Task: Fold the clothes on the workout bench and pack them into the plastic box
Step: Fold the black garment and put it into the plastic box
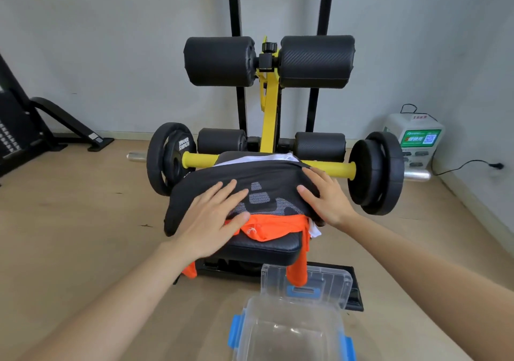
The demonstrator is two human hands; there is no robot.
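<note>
A black garment with a grey pattern (258, 182) lies spread over the black workout bench (267, 249). Under it sit an orange garment (274, 228), whose ends hang off the bench's front, and a white garment (260, 159) showing at the far edge. My left hand (214, 216) lies flat on the black garment's left side, fingers straight. My right hand (324, 198) rests flat on its right side, fingertips on the cloth. A clear plastic box with blue latches (289, 330) stands open on the floor in front of the bench, nothing inside, its lid (308, 285) propped behind it.
Yellow bar with black weight plates (375, 172) crosses behind the bench, foam rollers (317, 60) above. A white charging unit (414, 140) stands by the right wall with a cable. Another black machine frame (55, 121) is at the left. Wooden floor surrounds the bench.
</note>
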